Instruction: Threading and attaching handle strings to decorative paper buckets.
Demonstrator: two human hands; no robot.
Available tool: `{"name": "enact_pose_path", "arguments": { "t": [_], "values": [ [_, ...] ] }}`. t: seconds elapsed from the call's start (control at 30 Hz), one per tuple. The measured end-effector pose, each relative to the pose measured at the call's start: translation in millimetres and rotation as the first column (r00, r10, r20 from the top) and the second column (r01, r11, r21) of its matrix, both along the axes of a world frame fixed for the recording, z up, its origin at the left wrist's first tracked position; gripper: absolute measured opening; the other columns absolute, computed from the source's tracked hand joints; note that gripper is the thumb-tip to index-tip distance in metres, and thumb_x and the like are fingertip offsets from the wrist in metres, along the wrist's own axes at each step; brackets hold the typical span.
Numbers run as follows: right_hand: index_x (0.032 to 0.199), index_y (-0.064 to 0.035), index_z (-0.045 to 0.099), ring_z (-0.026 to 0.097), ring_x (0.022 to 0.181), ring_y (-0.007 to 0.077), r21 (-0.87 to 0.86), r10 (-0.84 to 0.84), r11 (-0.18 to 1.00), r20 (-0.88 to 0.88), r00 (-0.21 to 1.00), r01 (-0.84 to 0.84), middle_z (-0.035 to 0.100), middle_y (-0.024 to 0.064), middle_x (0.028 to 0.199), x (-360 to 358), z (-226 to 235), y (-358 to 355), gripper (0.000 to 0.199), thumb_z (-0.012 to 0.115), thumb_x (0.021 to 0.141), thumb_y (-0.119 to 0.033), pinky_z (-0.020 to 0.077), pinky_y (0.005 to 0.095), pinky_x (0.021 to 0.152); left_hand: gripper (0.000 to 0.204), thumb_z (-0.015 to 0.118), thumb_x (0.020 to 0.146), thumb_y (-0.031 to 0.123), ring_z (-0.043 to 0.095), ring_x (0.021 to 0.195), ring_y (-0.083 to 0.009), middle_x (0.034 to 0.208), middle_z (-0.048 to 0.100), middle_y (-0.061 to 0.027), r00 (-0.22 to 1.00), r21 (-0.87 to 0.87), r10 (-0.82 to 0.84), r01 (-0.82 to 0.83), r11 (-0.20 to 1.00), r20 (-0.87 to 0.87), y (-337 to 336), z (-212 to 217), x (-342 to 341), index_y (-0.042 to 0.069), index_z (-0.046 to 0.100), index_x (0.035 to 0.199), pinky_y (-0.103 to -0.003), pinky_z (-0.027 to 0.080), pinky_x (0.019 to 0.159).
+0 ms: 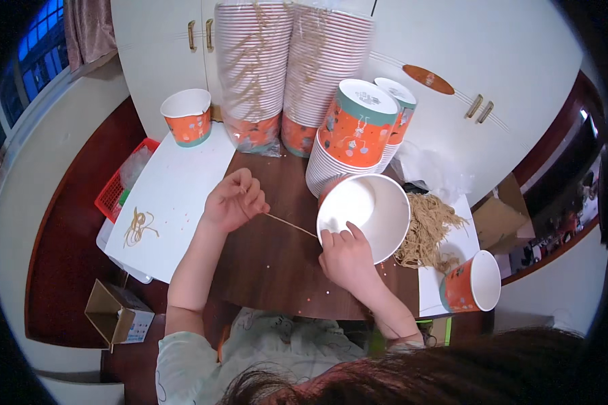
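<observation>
The left hand (235, 201) has its grip pinched together on a string (292, 226), which runs straight to the left rim of the tub (385, 216). The right hand (348, 260) has its grip clamped on that rim, fingertips over the mouth. The tub tilts toward the person above the right part of the brown bench (270, 270), just beside the inverted stack (358, 128). The widest room for moving lies left and in front, where speck-dotted wood runs to the front edge. On the right, a twine heap (429, 229) crowds the tub, and another tub (456, 287) sits near the corner. Bagged stacks (253, 74) bound the back. At left, a white panel (182, 182) carries a string coil (140, 228) near its outer edge.
</observation>
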State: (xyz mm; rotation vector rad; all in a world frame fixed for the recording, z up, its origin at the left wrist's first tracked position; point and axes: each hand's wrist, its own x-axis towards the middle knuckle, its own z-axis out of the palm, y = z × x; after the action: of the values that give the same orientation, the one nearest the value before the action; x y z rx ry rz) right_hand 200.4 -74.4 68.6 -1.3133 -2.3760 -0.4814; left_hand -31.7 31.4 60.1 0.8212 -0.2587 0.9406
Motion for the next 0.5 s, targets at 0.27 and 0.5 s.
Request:
{"name": "enact_pose_path", "arguments": {
  "t": [0.27,0.5],
  "values": [
    [0.069,-0.0053,0.054,0.059,0.049,0.0208,-0.235,-0.014,0.971,0.136,0.991,0.046,0.057,0.0070,0.054,3.0,20.1,-1.6,0.008,0.053,0.070,-0.013,0.0470,0.0322,0.044,0.014,0.053,0.083,0.015,0.036,0.056,-0.0111,0.068,0.042,-0.0039,0.991,0.177,0.131,-0.126,0.976,-0.019,-10.4,55.3,20.0,0.006,0.043,0.078,-0.022,0.032,0.045],
    [0.072,-0.0037,0.056,0.061,0.052,0.0250,-0.329,-0.005,0.943,0.111,0.994,0.041,0.059,0.0101,0.058,6.2,16.2,21.5,0.013,0.052,0.072,-0.016,0.0479,0.0377,0.046,0.006,0.052,0.083,0.007,0.036,0.052,-0.0082,0.076,0.050,-0.0087,0.972,0.162,0.150,-0.121,0.979,-0.179,-10.8,59.5,42.2,0.004,0.048,0.079,-0.021,0.028,0.045]
  ]
}}
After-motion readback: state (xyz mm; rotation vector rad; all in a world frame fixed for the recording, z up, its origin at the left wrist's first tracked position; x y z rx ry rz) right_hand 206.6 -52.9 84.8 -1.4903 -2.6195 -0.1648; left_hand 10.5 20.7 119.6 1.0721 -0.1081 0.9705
